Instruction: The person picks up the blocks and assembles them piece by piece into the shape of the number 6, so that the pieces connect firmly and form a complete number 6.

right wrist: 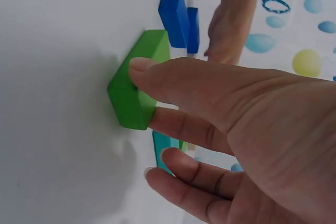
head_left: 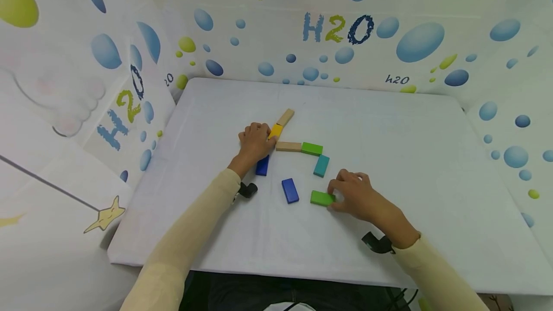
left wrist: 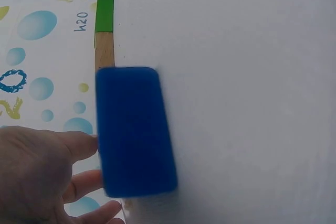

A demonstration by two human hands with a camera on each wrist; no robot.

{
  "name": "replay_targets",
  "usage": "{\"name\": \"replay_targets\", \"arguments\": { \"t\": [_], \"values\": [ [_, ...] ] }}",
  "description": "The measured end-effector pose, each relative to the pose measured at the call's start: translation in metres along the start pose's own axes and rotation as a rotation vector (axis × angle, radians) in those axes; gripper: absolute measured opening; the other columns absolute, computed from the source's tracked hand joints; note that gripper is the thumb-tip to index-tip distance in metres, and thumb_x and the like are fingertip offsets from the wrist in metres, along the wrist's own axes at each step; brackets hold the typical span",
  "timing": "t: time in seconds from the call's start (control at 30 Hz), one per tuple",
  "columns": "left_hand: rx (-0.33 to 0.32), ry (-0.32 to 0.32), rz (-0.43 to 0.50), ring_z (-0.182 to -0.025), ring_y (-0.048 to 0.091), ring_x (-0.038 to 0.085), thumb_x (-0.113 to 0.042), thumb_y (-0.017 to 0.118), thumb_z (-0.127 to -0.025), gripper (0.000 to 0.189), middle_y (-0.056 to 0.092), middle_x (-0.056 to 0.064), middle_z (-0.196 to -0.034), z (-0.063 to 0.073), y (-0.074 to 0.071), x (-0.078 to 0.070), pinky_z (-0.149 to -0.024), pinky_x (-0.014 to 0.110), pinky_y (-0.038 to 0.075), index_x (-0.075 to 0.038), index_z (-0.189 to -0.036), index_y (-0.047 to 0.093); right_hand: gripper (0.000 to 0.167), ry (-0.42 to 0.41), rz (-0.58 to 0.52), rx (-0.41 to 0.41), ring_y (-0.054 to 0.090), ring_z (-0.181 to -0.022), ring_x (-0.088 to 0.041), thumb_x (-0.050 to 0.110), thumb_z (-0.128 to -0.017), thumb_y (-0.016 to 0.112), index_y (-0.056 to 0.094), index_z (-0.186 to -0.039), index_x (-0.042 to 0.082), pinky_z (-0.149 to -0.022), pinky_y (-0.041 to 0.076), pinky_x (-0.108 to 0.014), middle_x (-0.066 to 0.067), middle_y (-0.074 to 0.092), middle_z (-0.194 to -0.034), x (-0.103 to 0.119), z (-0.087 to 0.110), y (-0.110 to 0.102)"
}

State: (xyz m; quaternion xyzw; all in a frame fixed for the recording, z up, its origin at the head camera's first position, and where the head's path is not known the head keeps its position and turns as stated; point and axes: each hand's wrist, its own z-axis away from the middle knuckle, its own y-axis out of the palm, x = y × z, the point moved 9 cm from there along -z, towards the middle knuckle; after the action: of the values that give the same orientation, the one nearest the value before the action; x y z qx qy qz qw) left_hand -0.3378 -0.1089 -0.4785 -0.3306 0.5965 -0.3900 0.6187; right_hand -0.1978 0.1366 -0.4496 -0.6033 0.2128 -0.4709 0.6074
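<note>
In the head view my left hand (head_left: 255,142) is at the left of the block line, thumb beside the yellow block (head_left: 275,131). A blue block (head_left: 262,166) lies under its wrist; in the left wrist view this blue block (left wrist: 135,132) covers the fingertips, so I cannot tell whether they grip anything. My right hand (head_left: 356,196) pinches a green block (head_left: 321,198) at its right end. Close up, the thumb lies along one side of that green block (right wrist: 137,80) and the index finger meets the other. The remaining fingers are off it.
A wooden block (head_left: 285,117) extends beyond the yellow one. Another wooden block (head_left: 288,146), a green block (head_left: 312,149) and a teal block (head_left: 321,166) form a bent line. A separate blue block (head_left: 290,191) lies between the hands. Everything lies on a white-covered table (head_left: 410,148) with patterned cloth behind.
</note>
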Motion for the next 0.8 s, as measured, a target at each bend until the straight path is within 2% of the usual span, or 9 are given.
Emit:
{"name": "replay_targets", "arguments": {
  "t": [0.23,0.47,0.8],
  "values": [
    [0.004,0.000,0.001,-0.134,0.042,0.038,-0.038,0.058,-0.108,0.034,0.048,0.020,-0.146,0.000,0.000,0.000,-0.109,0.056,0.029,-0.007,-0.123,0.058,0.029,-0.033,0.021,-0.045,0.054,-0.104,-0.021,0.031,-0.087,0.089,0.074,-0.108,0.018,-0.109,0.035,-0.066,-0.001,0.054,-0.102,0.010,-0.014,0.001],
    [0.011,0.002,-0.001,-0.136,0.041,0.038,-0.038,0.057,-0.108,0.035,0.047,0.019,-0.148,0.000,0.000,-0.001,-0.109,0.055,0.028,-0.008,-0.125,0.057,0.032,-0.037,-0.005,-0.079,0.056,-0.110,-0.023,0.032,-0.088,0.088,0.075,-0.113,0.017,-0.107,0.037,-0.067,-0.003,0.056,-0.107,0.013,-0.022,0.001],
    [0.006,0.002,0.005,-0.134,0.042,0.038,-0.037,0.057,-0.108,0.033,0.048,0.020,-0.147,0.001,-0.002,-0.002,-0.109,0.056,0.028,-0.008,-0.123,0.057,0.032,-0.079,-0.007,-0.121,0.054,-0.109,-0.024,0.033,-0.086,0.090,0.077,-0.111,0.017,-0.105,0.038,-0.065,-0.004,0.057,-0.110,0.021,-0.032,-0.001]
  ]
}}
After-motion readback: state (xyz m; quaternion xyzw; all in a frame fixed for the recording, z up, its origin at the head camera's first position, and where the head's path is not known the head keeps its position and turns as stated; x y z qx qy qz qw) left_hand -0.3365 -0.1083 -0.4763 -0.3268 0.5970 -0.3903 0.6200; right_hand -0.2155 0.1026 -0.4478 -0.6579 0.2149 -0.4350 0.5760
